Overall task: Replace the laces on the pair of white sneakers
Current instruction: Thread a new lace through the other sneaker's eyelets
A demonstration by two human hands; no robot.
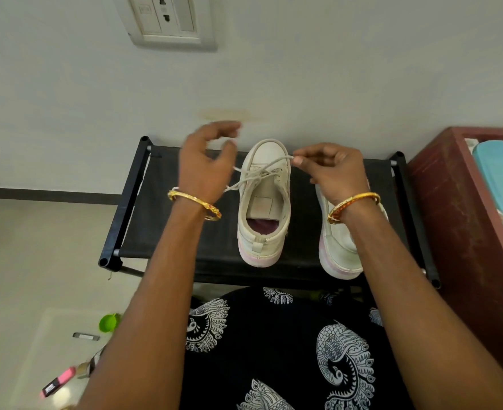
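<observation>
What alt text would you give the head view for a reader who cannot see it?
The right hand pinches one end of a white lace threaded through a white sneaker on a black rack, while the blurred left hand reaches by the other end. The second sneaker stands partly hidden behind the right wrist.

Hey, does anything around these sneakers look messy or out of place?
Small items lie scattered on the floor at lower left: a pink highlighter, a green cap and a small metal piece. The wall has a faint stain above the black rack.
</observation>
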